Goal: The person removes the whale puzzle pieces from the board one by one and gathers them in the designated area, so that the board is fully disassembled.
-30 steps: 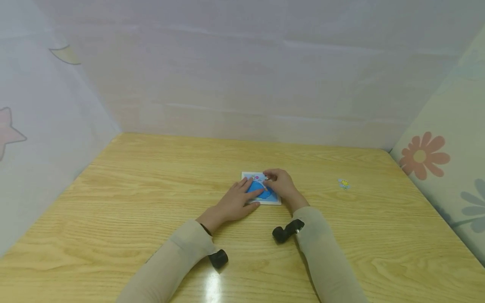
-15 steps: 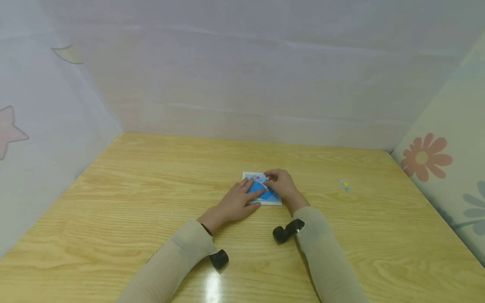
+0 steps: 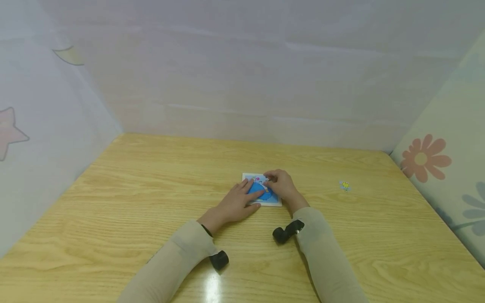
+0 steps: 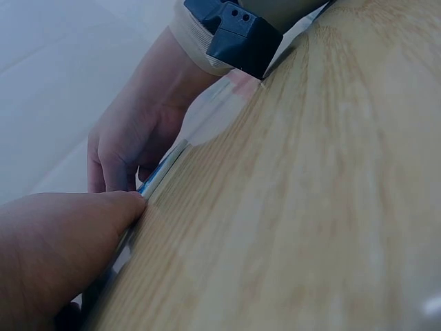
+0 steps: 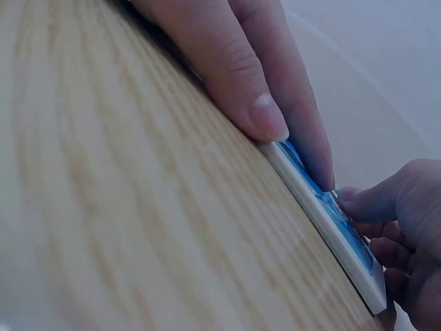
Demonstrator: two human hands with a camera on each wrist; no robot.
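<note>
Fingers (image 3: 253,186) of the left hand (image 3: 235,202) lie flat on the puzzle board (image 3: 275,201); right hand (image 3: 282,186) fingers curl, pinching a piece. The board looks thin, stiff, light: best gripped at its edges.

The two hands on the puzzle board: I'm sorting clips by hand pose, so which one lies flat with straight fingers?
The left hand: its straight fingers press flat on the blue puzzle board. The right hand is curled, fingertips working at the board's far part.
</note>
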